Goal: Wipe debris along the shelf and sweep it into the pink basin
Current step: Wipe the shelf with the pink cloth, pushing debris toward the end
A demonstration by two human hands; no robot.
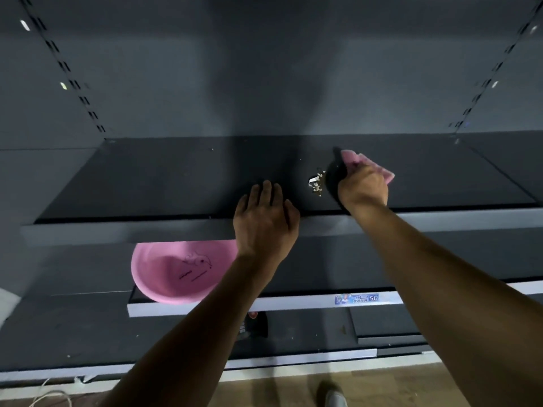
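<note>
A dark shelf (pixel 164 183) runs across the middle of the view. On it lies a small pile of pale debris (pixel 316 183), just left of my right hand (pixel 363 188). That hand grips a pink cloth (pixel 357 160), which pokes out beyond the fingers and rests on the shelf. My left hand (pixel 264 218) lies flat on the shelf's front edge, fingers straight, a little left of the debris. The pink basin (pixel 176 274) sits on the shelf below, down and to the left of my left hand, partly hidden by the upper shelf's front lip.
A grey back panel with slotted uprights (pixel 73 83) rises behind the shelf. A price label (pixel 357 298) is stuck on the lower shelf's front strip. More dark shelves lie below, and a shoe (pixel 335 398) stands on the brown floor.
</note>
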